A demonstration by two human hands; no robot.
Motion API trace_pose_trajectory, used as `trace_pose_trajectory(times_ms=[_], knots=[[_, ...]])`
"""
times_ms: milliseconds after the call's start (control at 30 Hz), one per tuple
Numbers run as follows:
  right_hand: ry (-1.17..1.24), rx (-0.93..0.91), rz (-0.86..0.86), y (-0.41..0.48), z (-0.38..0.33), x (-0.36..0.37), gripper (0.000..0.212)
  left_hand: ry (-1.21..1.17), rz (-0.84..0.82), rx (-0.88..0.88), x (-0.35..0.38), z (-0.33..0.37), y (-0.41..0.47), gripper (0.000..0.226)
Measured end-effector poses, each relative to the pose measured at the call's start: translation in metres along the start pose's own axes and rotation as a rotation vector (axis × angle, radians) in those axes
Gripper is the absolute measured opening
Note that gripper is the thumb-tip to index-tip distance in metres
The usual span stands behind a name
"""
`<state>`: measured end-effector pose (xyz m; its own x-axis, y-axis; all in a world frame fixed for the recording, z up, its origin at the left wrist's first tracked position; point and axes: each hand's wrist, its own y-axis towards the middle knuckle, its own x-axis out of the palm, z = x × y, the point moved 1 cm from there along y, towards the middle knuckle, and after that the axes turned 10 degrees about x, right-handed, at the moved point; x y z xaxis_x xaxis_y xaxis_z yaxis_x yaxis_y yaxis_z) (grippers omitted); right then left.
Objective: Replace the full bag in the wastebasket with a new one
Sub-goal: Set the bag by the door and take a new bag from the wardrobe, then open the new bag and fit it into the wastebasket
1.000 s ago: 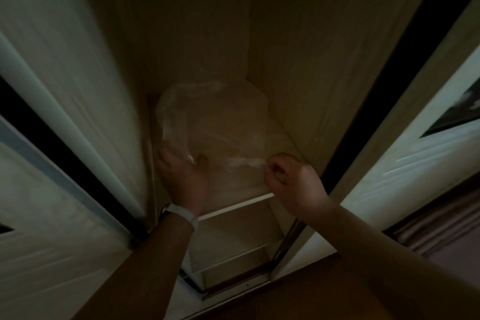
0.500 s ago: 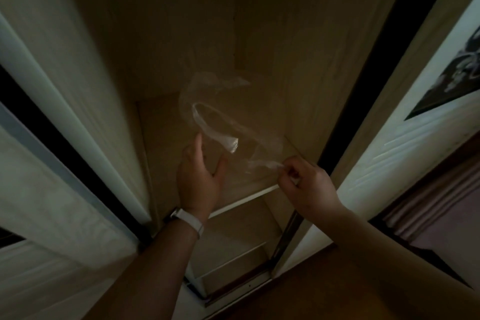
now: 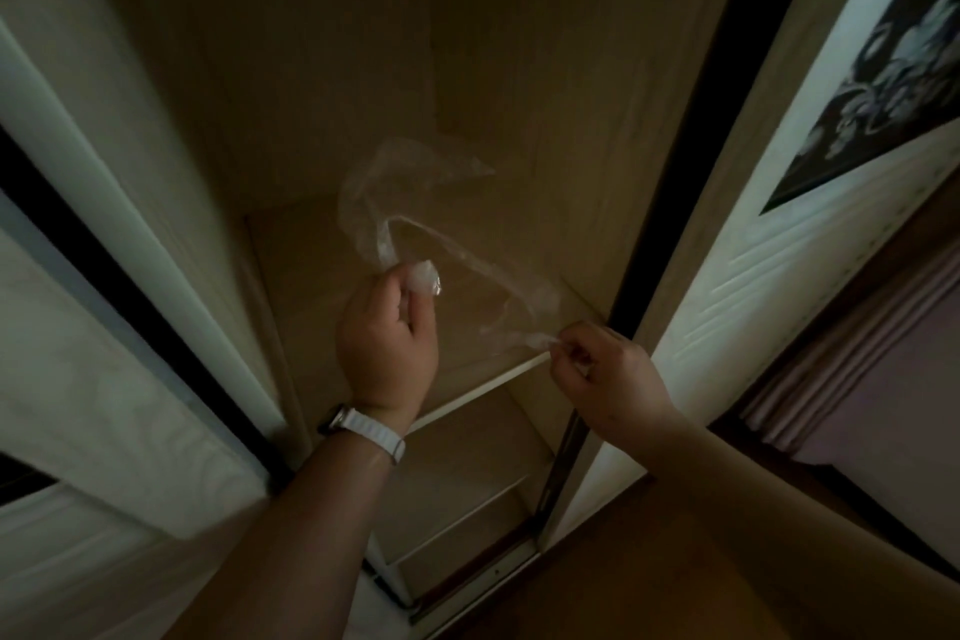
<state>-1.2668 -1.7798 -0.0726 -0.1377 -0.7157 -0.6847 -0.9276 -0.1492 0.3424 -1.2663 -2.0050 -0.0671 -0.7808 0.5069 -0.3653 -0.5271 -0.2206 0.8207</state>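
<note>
Head view: pinches wadded end of new bag (image 3: 363,218) with left hand (image 3: 387,343), thin tail with right hand (image 3: 602,374); arcs up-left between grips, above shelf (image 3: 306,286).

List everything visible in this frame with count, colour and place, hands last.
plastic bag: 1, clear, looped in the air between both hands, one end bunched whitish at the left fingertips
cupboard: 1, beige inside, centre, open
shelves: at least three, pale wood, stepped down inside the cupboard
sliding doors: 2, white with dark edges, either side of the opening
picture: 1, black and white, on the right door
floor: brown wood, bottom right
folded fabric: pinkish, far right
watch: 1, white strap, left wrist
left hand: holds the bunched end
right hand: pinches the other end
</note>
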Motion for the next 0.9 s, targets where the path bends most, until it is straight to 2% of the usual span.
trace_pose_trajectory(times_ms=[100, 267, 367, 467, 600, 733, 900], knots=[[-0.018, 0.008, 0.013, -0.004, -0.004, -0.009, 0.009, -0.028, -0.043, 0.092, -0.008, 0.012, 0.000, 0.016], [0.019, 0.059, 0.062, -0.024, -0.014, -0.031, 0.006, -0.029, -0.120, 0.214, -0.029, 0.039, -0.008, 0.024], [0.036, 0.087, 0.087, -0.041, -0.015, -0.044, 0.011, -0.043, -0.123, 0.204, -0.043, 0.053, -0.015, 0.024], [0.086, 0.132, 0.127, -0.077, -0.016, -0.064, 0.003, -0.060, -0.170, 0.251, -0.060, 0.079, -0.029, 0.026], [0.111, 0.177, 0.174, -0.140, -0.017, -0.103, 0.006, -0.163, -0.285, 0.374, -0.078, 0.127, -0.051, 0.036], [0.126, 0.255, 0.248, -0.206, -0.009, -0.142, 0.005, -0.297, -0.435, 0.406, -0.093, 0.187, -0.079, 0.026], [0.132, 0.407, 0.334, -0.291, 0.009, -0.193, 0.004, -0.457, -0.646, 0.469, -0.090, 0.262, -0.121, 0.028]])
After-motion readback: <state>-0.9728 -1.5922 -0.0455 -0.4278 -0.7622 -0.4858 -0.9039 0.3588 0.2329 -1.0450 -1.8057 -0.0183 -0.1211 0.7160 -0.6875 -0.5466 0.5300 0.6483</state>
